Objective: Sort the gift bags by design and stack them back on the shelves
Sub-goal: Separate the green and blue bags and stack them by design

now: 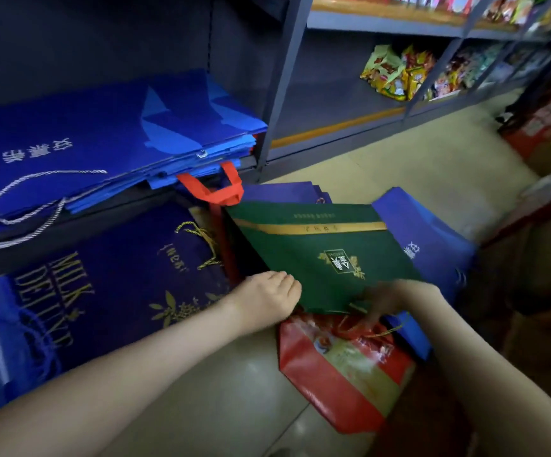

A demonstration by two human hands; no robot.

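The green bag (327, 255) looks light and bendy, so we hold its near edge, our left hand (267, 300) with fingers curled round it, our right hand (396, 300) too blurry to tell.

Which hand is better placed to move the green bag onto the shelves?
Probably left. The left hand grips the green bag at its shelf-side corner; the right hand sits farther away, fingers down by the red bag.
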